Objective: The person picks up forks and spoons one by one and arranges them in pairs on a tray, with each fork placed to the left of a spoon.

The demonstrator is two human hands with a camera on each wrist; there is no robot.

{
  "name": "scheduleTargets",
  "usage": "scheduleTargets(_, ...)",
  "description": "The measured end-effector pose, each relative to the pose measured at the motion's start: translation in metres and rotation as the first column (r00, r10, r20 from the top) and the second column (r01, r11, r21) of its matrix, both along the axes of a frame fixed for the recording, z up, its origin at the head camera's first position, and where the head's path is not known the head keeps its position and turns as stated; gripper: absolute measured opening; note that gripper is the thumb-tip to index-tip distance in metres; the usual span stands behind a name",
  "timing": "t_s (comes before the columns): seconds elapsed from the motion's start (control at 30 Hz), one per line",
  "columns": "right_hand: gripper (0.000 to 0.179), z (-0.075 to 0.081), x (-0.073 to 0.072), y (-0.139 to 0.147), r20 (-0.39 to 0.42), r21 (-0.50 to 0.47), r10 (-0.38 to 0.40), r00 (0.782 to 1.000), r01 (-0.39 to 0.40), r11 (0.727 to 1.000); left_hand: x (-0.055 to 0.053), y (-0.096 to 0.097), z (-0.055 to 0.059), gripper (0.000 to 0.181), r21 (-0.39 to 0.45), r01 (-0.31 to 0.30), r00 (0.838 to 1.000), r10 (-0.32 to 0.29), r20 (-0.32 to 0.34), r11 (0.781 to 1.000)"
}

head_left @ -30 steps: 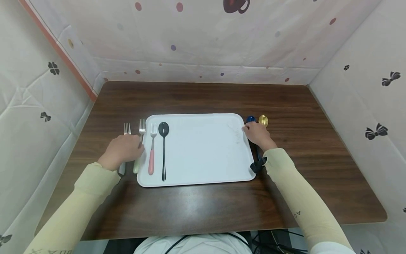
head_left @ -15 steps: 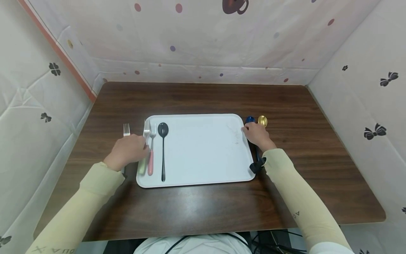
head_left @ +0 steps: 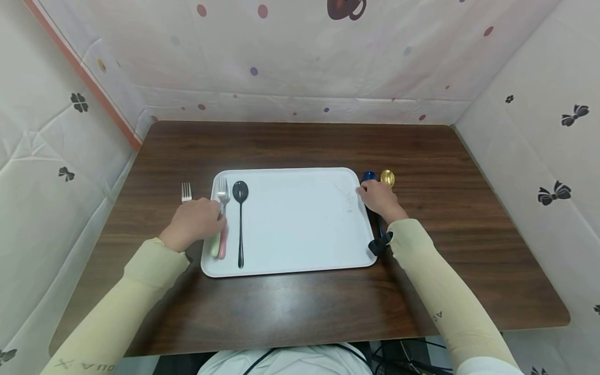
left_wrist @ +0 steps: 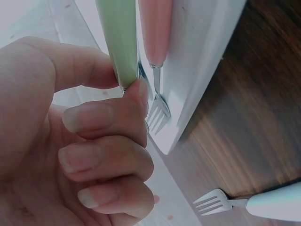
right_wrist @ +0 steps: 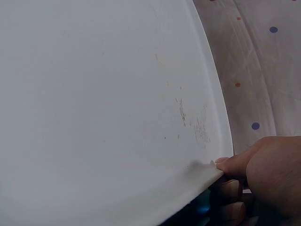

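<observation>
My left hand (head_left: 194, 221) is over the left edge of the white tray (head_left: 300, 224). In the left wrist view its thumb and index finger pinch a fork with a green handle (left_wrist: 120, 42), near the end of that handle, the other fingers curled. Right beside it a fork with a pink handle (left_wrist: 155, 30) lies on the tray, and a dark spoon (head_left: 240, 208) lies to the right of that. At the tray's right side my right hand (head_left: 380, 199) grips the rim, thumb on top and fingers below, as the right wrist view shows.
Left of the tray lies a fork with a pale handle (left_wrist: 277, 202), partly under my left hand in the head view. A blue spoon (head_left: 369, 176) and a gold spoon (head_left: 387, 177) lie beyond the tray's right edge. Patterned cloth walls (head_left: 300, 57) surround the brown table (head_left: 300, 312).
My left hand has moved right, carrying the green-handled fork from beside the tray to over its left side, next to the pink-handled fork. My right hand stays on the rim.
</observation>
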State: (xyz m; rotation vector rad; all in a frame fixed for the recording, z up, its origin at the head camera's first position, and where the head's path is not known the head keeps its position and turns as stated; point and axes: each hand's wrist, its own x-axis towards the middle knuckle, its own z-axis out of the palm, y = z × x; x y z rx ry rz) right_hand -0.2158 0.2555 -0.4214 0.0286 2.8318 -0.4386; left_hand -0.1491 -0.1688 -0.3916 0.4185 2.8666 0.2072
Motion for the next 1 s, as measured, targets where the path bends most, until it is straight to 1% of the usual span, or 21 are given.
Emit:
scheduleTargets(0.2,0.04,-0.001,0.0,0.0,0.005,-0.006,-0.003,1.0,0.003,1.0,-0.001,0.005,0.0,0.03,0.01,-0.008,1.0,0.008,0.011,1.0)
scheduleTargets(0.43,0.04,-0.001,-0.001,0.0,0.019,-0.016,-0.002,1.0,0.003,1.0,-0.002,0.009,0.0,0.034,-0.004,-0.015,1.0,0.016,0.027,1.0)
scheduleTargets(0.67,0.039,-0.001,-0.002,0.0,0.019,-0.01,-0.012,1.0,0.012,1.0,-0.004,0.013,0.0,0.031,0.004,-0.024,0.999,0.024,0.03,1.0)
scheduleTargets(0.8,0.038,-0.001,-0.002,0.0,0.019,-0.008,-0.009,1.0,0.009,1.0,-0.006,0.016,0.001,0.029,0.005,-0.021,0.999,0.021,0.032,1.0)
scheduleTargets(1.0,0.04,-0.002,-0.003,0.0,0.02,-0.014,-0.012,1.0,0.012,1.0,-0.008,0.021,0.002,0.031,0.001,-0.004,1.0,0.004,0.028,1.0)
